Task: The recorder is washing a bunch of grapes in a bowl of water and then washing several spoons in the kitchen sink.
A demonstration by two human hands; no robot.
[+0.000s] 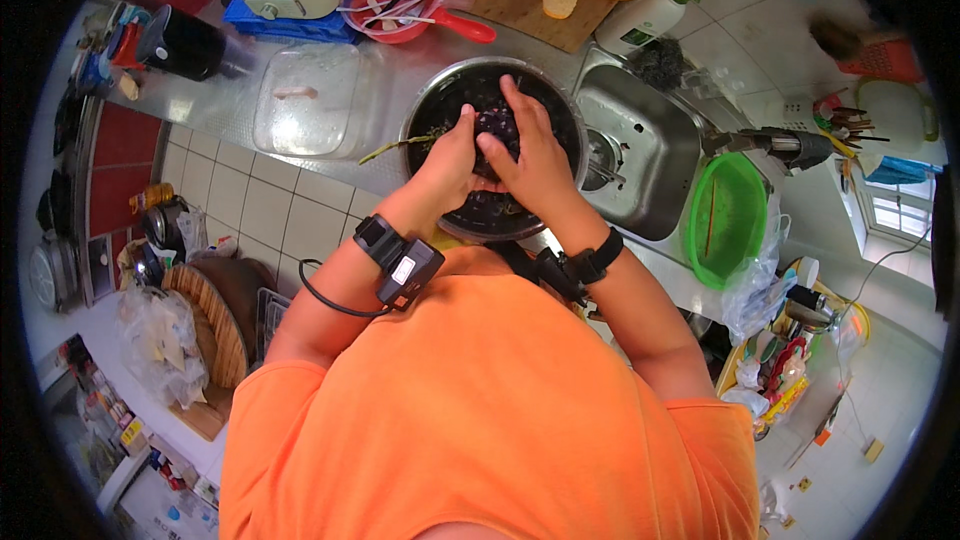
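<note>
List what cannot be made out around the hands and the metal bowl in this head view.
- Grip of the left hand and right hand on the dark purple grape bunch: fingers overlap it, so each hold is unclear.
- Near rim of the round metal bowl: covered by both wrists.
- Contents of the clear plastic container: too small and blurred.
- Steel sink drain: blurred and partly hidden by the right hand.
</note>
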